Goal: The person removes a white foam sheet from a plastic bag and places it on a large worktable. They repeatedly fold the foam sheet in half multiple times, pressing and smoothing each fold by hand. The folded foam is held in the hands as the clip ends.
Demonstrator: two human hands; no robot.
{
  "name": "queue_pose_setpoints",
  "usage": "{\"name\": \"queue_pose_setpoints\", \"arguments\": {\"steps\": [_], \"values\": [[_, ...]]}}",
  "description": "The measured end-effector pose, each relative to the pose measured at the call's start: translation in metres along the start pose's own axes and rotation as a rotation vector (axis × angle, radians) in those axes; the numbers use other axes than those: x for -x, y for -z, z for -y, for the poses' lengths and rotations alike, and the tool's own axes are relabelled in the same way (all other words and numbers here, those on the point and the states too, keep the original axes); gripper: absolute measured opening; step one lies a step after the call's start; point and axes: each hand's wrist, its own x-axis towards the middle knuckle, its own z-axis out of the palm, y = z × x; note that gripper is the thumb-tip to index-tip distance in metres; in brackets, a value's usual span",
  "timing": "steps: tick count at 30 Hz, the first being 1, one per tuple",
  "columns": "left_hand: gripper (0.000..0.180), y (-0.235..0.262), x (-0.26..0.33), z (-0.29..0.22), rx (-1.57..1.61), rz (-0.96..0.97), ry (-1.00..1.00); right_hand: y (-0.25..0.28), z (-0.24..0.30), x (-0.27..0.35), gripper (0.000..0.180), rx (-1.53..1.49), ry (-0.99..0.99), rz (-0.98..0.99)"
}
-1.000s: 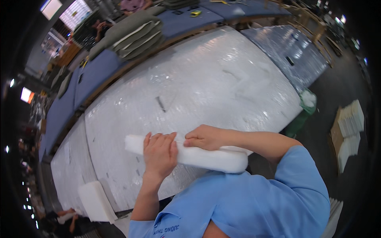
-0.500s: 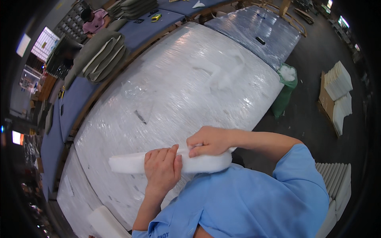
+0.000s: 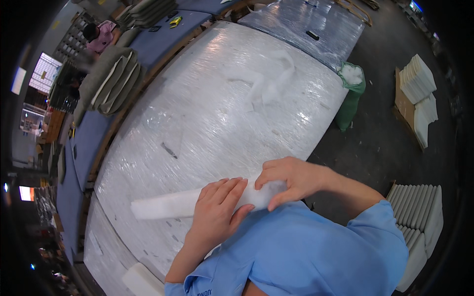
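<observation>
A long white strip of padding [image 3: 165,205], soft and fluffy at its right end, lies across the near edge of the plastic-wrapped table in front of my body. My left hand [image 3: 219,209] rests over its middle, fingers together on top and thumb on the near side. At the right end, my right hand [image 3: 296,180] grips the fluffy white material between curled fingers and thumb. Its palm side is partly hidden. A thin, loose piece of white wadding [image 3: 259,86] lies farther up the table.
The table [image 3: 197,123] is covered in shiny plastic film. A green sack [image 3: 349,106] of white stuffing stands at its right side. Stacked white pads [image 3: 417,84] lie on the floor, with more pads [image 3: 419,212] beside me. Grey cushions [image 3: 111,81] and a person [image 3: 102,35] are at left.
My left hand has slid right along the strip. My right hand has also moved right, its fingers and thumb now wider apart around the end. The whole view has shifted slightly.
</observation>
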Motion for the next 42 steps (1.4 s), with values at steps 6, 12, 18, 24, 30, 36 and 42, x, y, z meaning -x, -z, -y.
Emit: {"name": "queue_pose_setpoints", "arguments": {"steps": [6, 12, 18, 24, 30, 36, 42], "values": [[0.033, -0.013, -0.008, 0.004, 0.046, -0.046, 0.028, -0.022, -0.018, 0.011, 0.029, -0.025, -0.066, -0.14], [0.01, -0.02, -0.006, -0.005, 0.101, -0.08, 0.13, -0.032, -0.026, 0.003, 0.025, -0.249, -0.216, -0.168], [0.006, -0.028, -0.006, -0.009, 0.066, -0.119, 0.14, -0.047, -0.024, 0.003, 0.023, -0.413, -0.392, -0.177], [0.015, -0.036, -0.005, -0.01, -0.089, -0.207, 0.066, -0.048, -0.016, 0.001, 0.027, -0.271, -0.423, -0.265], [0.057, -0.046, -0.001, -0.034, -0.218, -0.109, -0.07, -0.048, -0.04, -0.015, 0.027, -0.184, -0.474, -0.121], [0.07, -0.043, 0.001, -0.033, -0.328, 0.066, -0.075, -0.019, -0.064, -0.024, 0.029, -0.23, -0.509, -0.359], [0.059, -0.036, 0.0, -0.044, -0.347, 0.218, -0.01, 0.0, -0.078, 0.016, 0.028, -0.52, -0.459, -0.515]]}}
